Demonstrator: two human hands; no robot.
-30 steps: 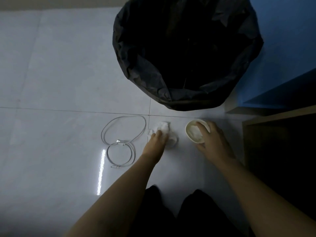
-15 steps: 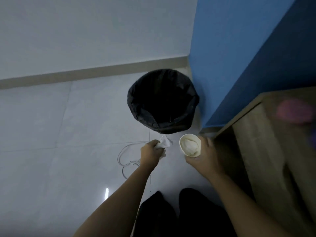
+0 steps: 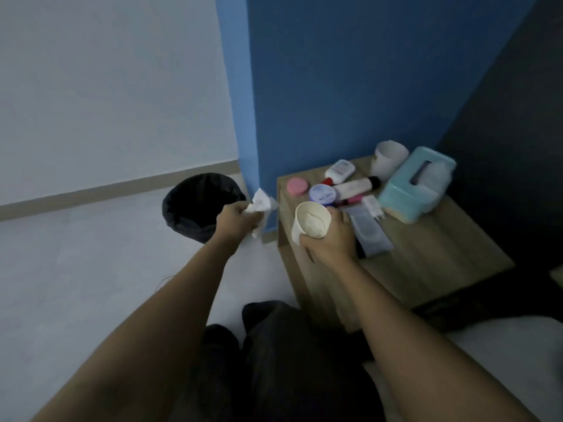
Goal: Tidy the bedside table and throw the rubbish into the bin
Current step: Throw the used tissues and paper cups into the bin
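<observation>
My left hand (image 3: 236, 219) grips a crumpled white tissue (image 3: 262, 205) in the air, just right of the bin (image 3: 201, 205), which is lined with a black bag and stands on the floor by the blue wall. My right hand (image 3: 330, 237) holds a white paper cup (image 3: 309, 220) with something pale inside, above the left front edge of the wooden bedside table (image 3: 426, 254). On the table lie a pink round tin (image 3: 297, 185), a purple-lidded jar (image 3: 323, 193), tubes, a white charger plug (image 3: 373, 207) and a dark flat case (image 3: 370, 231).
A teal tissue box (image 3: 416, 184) and a white cup (image 3: 388, 158) stand at the table's back. A bit of white cable (image 3: 163, 280) shows on the pale tiled floor by my left forearm. My dark trouser legs fill the bottom; a white bed edge (image 3: 502, 339) is at lower right.
Both hands rose from the floor with the tissue and the cup. The view swung up and right, so the bin shrank and the bedside table came into sight.
</observation>
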